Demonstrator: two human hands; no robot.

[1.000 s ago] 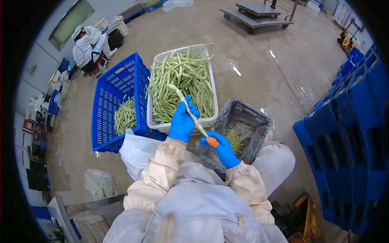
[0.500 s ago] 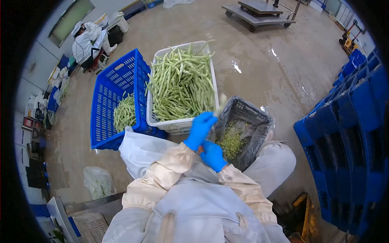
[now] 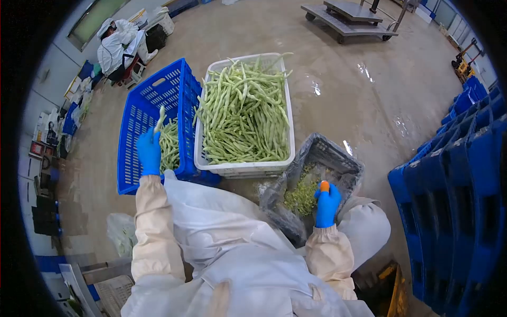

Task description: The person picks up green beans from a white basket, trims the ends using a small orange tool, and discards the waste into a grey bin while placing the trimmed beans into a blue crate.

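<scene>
My left hand (image 3: 149, 153), in a blue glove, grips green beans (image 3: 160, 118) pointing upward over the blue crate (image 3: 134, 124), which has more beans inside. My right hand (image 3: 327, 207), also gloved in blue, is closed around an orange-handled tool (image 3: 324, 186); its blade cannot be made out. That hand is over the right side of a dark, plastic-lined crate (image 3: 338, 160) with green trimmings (image 3: 301, 197) in it. Between the two stands a white crate (image 3: 291, 132) heaped with long green beans (image 3: 245, 116).
Blue pallets (image 3: 449, 201) are stacked at the right. A metal platform cart (image 3: 348, 26) stands at the back. A seated person (image 3: 117, 47) is at the upper left, and a plastic bag (image 3: 121, 232) lies on the floor at the left.
My hands have moved apart from near the centre. The left one has travelled left to the blue crate with the beans, the right one rightward over the dark crate. The view has shifted slightly.
</scene>
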